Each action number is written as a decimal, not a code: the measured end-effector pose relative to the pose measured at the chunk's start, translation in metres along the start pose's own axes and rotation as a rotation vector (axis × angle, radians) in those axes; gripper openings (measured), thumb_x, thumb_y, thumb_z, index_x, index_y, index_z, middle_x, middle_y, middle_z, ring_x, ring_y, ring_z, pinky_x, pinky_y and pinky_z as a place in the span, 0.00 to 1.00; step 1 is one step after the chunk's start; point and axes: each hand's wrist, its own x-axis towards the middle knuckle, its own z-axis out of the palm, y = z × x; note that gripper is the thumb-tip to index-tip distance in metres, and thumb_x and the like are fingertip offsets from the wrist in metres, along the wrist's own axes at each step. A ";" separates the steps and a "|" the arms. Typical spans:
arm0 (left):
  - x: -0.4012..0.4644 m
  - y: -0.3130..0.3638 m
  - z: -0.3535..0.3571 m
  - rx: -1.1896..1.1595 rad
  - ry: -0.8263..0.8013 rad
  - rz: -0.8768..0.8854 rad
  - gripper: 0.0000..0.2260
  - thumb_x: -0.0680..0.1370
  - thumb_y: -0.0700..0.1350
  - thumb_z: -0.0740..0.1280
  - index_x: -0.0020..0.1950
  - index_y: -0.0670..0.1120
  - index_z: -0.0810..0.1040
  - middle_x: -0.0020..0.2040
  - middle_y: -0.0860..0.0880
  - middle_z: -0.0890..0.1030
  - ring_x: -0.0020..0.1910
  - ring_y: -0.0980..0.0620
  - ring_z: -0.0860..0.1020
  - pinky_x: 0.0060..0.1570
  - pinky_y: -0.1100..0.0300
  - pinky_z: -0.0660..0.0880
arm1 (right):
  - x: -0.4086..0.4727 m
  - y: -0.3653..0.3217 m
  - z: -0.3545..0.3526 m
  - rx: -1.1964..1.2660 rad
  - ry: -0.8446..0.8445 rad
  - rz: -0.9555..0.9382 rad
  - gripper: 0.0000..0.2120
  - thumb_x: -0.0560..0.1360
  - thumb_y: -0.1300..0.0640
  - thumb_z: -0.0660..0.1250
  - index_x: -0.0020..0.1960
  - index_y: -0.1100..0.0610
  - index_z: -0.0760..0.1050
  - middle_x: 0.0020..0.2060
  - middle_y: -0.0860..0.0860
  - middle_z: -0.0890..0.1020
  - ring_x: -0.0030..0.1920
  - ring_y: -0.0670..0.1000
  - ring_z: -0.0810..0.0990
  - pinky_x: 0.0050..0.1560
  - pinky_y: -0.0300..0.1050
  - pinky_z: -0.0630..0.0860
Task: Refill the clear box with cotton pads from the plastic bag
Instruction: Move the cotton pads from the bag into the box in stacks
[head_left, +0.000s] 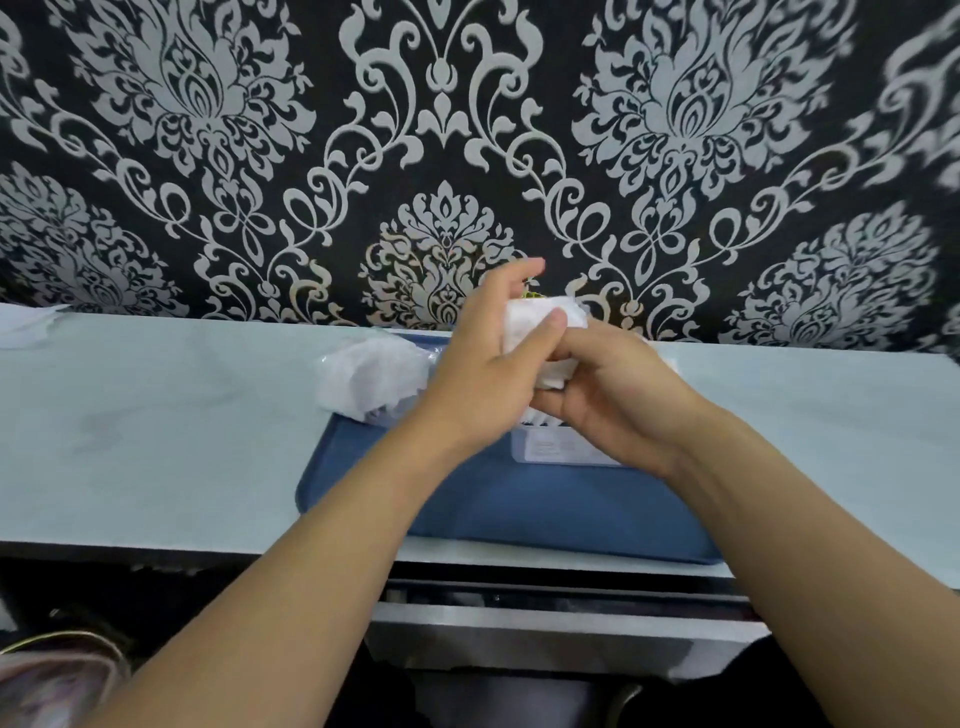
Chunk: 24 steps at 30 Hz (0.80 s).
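Both my hands meet above the blue mat (519, 504) and hold a stack of white cotton pads (535, 317) between them. My left hand (483, 374) grips the stack from the left, thumb across its front. My right hand (608, 395) cups it from below and the right. Under my hands stands the clear box (561, 447), mostly hidden, with a white label on its front and some white pads showing at its top. The crumpled plastic bag (371, 379) with white pads lies at the mat's far left corner.
The mat lies on a pale counter (156, 426) against a black and silver patterned wall. White paper (26, 322) sits at the counter's far left. Below the front edge is a partly open drawer (545, 618).
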 end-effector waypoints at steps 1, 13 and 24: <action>0.002 -0.001 0.008 0.002 0.002 0.013 0.15 0.81 0.54 0.61 0.67 0.55 0.73 0.65 0.50 0.73 0.64 0.53 0.75 0.65 0.54 0.73 | -0.002 0.000 0.001 0.044 -0.012 0.013 0.20 0.78 0.66 0.55 0.69 0.68 0.70 0.59 0.60 0.80 0.60 0.56 0.79 0.62 0.54 0.76; 0.019 -0.008 0.065 -0.297 -0.072 -0.254 0.31 0.77 0.51 0.64 0.75 0.65 0.52 0.72 0.45 0.68 0.67 0.46 0.75 0.63 0.49 0.77 | -0.002 -0.009 -0.025 -0.016 0.551 -0.004 0.14 0.76 0.63 0.57 0.53 0.61 0.81 0.49 0.60 0.86 0.45 0.58 0.85 0.44 0.52 0.79; 0.034 -0.014 0.050 -0.505 -0.067 -0.349 0.24 0.80 0.33 0.63 0.72 0.50 0.60 0.63 0.40 0.79 0.55 0.46 0.82 0.60 0.48 0.79 | -0.002 -0.022 -0.053 -0.354 0.221 0.000 0.17 0.77 0.57 0.70 0.64 0.62 0.75 0.50 0.55 0.84 0.47 0.50 0.83 0.46 0.43 0.80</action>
